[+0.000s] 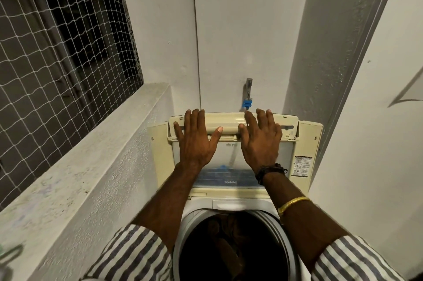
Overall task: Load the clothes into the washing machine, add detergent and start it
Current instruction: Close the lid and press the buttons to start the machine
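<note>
A cream top-loading washing machine [306, 141] stands against the wall, and its folding lid [229, 123] is raised upright. My left hand [194, 141] lies flat on the lid's left half with its fingers spread over the top edge. My right hand [258, 141] lies flat on the lid's right half in the same way. Below my arms the round drum opening [231, 246] is dark, and dim brownish clothes [226, 235] show inside it. No detergent is in view.
A metal tap [248, 88] with a blue hose connector [247, 103] sits on the wall right behind the lid. A concrete ledge [87, 166] and a netted window [57, 51] run along the left. A white wall [377, 120] closes the right side.
</note>
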{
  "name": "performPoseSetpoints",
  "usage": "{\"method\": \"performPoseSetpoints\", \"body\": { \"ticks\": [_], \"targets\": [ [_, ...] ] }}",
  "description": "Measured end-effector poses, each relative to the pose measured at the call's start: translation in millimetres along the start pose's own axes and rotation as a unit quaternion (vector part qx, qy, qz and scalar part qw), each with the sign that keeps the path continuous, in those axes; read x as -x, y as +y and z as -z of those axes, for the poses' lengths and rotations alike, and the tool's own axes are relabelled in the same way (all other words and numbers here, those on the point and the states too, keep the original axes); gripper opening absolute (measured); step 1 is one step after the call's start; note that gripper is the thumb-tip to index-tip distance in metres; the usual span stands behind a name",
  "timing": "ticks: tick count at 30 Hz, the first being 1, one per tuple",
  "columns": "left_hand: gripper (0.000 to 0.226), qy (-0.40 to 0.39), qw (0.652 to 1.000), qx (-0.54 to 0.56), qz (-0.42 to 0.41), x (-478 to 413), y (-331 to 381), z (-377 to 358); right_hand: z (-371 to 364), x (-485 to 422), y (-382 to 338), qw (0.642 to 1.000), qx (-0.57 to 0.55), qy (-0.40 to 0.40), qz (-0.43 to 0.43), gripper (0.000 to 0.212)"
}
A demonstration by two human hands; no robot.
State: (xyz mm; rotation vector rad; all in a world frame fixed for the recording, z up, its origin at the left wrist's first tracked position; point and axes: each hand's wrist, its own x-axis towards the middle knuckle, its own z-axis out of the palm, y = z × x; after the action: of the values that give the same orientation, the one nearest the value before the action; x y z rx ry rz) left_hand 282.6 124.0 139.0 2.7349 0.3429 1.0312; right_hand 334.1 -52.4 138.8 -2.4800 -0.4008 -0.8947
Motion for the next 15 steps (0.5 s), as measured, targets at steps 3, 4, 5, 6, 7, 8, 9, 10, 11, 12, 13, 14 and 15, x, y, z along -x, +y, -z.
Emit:
{"method": "performPoseSetpoints", "body": {
  "ticks": [3,4,5,6,7,8,9,10,11,12,13,14,15],
  "targets": [
    [0.079,0.014,1.000,0.002,0.005,9,3,3,5,7,-1,1.000,0.001,0.009,0.002,0.051],
    [0.078,0.019,1.000,0.003,0.007,12,4,4,6,10,-2,1.000,-0.002,0.014,0.002,0.050],
    [0.078,0.024,1.000,0.003,0.009,15,5,5,8,13,-2,1.000,-0.005,0.018,0.001,0.050],
    [0.078,0.027,1.000,0.000,0.011,19,6,7,9,16,-3,1.000,-0.008,0.022,0.001,0.049],
    [0.078,0.029,0.999,-0.003,0.014,22,8,8,10,19,-4,1.000,-0.010,0.027,0.000,0.049],
    [0.077,0.030,0.999,-0.006,0.016,25,9,10,11,22,-4,0.999,-0.012,0.031,-0.001,0.049],
    [0.077,0.031,0.999,-0.008,0.019,28,10,12,12,25,-3,0.999,-0.012,0.034,-0.001,0.050],
    [0.077,0.032,0.999,-0.010,0.021,31,12,15,13,28,-3,0.999,-0.010,0.036,0.001,0.050],
    [0.077,0.032,0.999,-0.010,0.024,35,13,17,14,30,-2,0.999,-0.006,0.038,0.003,0.050],
    [0.076,0.032,0.999,-0.008,0.026,37,14,19,15,33,-2,0.999,-0.003,0.041,0.006,0.050],
    [0.076,0.032,0.999,-0.007,0.028,40,15,21,17,35,-2,0.999,-0.001,0.044,0.008,0.050],
    [0.076,0.032,0.999,-0.006,0.030,43,17,23,18,37,-2,0.999,0.001,0.047,0.010,0.050],
    [0.075,0.032,0.999,-0.006,0.031,45,18,25,20,39,-2,0.999,0.001,0.049,0.011,0.050]
  ]
}}
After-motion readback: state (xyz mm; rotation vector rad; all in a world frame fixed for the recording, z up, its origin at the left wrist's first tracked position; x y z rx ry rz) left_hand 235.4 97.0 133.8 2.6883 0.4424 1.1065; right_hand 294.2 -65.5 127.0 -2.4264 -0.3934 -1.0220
